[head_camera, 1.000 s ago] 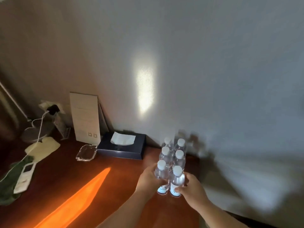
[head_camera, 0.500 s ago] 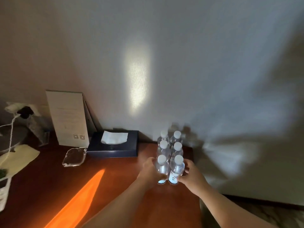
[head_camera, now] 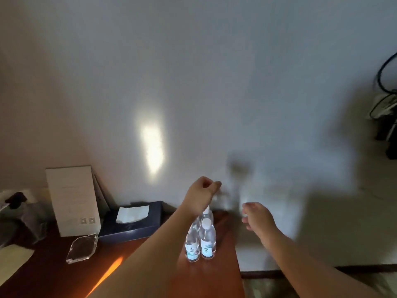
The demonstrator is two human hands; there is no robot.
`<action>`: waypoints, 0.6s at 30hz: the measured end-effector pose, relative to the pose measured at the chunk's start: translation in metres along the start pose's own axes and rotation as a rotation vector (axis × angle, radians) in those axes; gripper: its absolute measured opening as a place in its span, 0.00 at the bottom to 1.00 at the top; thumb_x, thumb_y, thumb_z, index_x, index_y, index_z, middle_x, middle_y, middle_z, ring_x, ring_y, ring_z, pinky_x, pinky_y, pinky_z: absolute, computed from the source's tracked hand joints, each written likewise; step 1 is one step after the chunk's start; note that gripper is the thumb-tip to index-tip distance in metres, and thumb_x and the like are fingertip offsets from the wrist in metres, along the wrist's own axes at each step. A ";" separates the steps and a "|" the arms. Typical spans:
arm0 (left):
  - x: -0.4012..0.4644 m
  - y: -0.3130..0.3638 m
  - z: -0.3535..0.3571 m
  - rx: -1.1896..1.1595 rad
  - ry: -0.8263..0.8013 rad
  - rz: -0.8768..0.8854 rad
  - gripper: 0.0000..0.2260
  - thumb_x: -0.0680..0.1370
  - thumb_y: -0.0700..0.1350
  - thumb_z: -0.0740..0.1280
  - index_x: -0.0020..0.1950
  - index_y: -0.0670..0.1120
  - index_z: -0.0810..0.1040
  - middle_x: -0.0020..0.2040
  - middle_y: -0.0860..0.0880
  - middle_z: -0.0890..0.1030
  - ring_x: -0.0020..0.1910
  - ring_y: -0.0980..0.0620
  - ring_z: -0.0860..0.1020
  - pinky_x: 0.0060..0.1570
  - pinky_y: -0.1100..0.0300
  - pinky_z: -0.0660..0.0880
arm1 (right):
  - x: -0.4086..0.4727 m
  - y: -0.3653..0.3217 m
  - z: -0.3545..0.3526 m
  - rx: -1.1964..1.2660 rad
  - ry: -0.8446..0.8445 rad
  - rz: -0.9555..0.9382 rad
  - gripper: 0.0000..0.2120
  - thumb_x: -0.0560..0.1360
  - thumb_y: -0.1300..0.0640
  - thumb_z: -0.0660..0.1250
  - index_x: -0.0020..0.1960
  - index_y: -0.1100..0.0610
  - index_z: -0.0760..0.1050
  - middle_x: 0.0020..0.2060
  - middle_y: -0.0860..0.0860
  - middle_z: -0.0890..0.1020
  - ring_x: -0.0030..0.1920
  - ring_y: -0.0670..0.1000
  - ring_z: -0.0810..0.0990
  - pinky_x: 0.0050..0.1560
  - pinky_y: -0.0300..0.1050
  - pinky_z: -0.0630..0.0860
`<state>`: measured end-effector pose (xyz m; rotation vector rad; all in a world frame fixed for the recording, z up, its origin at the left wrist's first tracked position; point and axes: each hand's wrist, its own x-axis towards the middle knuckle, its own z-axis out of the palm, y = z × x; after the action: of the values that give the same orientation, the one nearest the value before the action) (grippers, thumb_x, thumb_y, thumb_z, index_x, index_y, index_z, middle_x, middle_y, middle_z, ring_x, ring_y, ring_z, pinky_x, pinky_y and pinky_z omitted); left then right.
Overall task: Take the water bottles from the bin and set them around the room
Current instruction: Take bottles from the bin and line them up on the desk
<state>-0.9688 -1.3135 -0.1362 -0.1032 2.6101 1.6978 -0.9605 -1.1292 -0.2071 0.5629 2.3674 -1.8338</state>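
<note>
While the water bottles point(head_camera: 204, 237) stand upright in a tight cluster near the right end of the wooden desk point(head_camera: 53, 274), close to the wall, both hands are lifted off them. Two front bottles show white caps and pale labels; those behind are mostly hidden by the left forearm. The left hand point(head_camera: 200, 195) hangs above the cluster with its fingers curled loosely inward and nothing in them. The right hand point(head_camera: 256, 218) is out past the desk's right edge, blurred, its fingers relaxed and holding nothing. Just left of the bottles lies a dark blue tissue box point(head_camera: 133, 224) with a white tissue sticking up. A clear glass ashtray point(head_camera: 81, 248) sits in front of it, and a pale upright card point(head_camera: 73, 201) leans against the wall point(head_camera: 214, 72) behind. An orange streak of light point(head_camera: 107, 274) crosses the desktop.
</note>
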 end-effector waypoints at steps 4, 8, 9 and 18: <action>-0.007 0.073 0.063 -0.051 -0.073 0.075 0.13 0.79 0.52 0.63 0.39 0.45 0.72 0.32 0.47 0.74 0.26 0.53 0.73 0.35 0.58 0.70 | -0.018 -0.038 -0.082 0.147 0.054 -0.047 0.05 0.79 0.57 0.63 0.47 0.56 0.76 0.43 0.53 0.81 0.34 0.52 0.79 0.33 0.42 0.72; -0.032 0.145 0.148 -0.182 -0.183 0.112 0.13 0.80 0.52 0.62 0.40 0.46 0.73 0.34 0.50 0.73 0.29 0.51 0.72 0.33 0.60 0.68 | -0.041 -0.043 -0.194 0.173 0.165 -0.137 0.05 0.79 0.54 0.63 0.48 0.53 0.77 0.43 0.51 0.82 0.34 0.51 0.81 0.34 0.41 0.75; -0.042 0.162 0.173 -0.202 -0.214 0.124 0.13 0.80 0.52 0.62 0.40 0.46 0.73 0.33 0.50 0.73 0.28 0.51 0.72 0.33 0.59 0.68 | -0.048 -0.039 -0.224 0.176 0.199 -0.150 0.05 0.79 0.54 0.63 0.48 0.54 0.77 0.43 0.50 0.82 0.32 0.50 0.80 0.33 0.40 0.74; -0.176 0.277 0.439 -0.189 -0.550 0.264 0.10 0.79 0.48 0.61 0.41 0.45 0.74 0.32 0.49 0.74 0.28 0.52 0.74 0.34 0.58 0.71 | -0.150 0.068 -0.520 0.235 0.520 -0.091 0.11 0.80 0.56 0.61 0.40 0.55 0.75 0.36 0.52 0.77 0.32 0.52 0.76 0.30 0.43 0.70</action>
<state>-0.8187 -0.7934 -0.0512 0.6360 2.1236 1.7264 -0.7210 -0.6552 -0.0828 1.0929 2.5170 -2.2505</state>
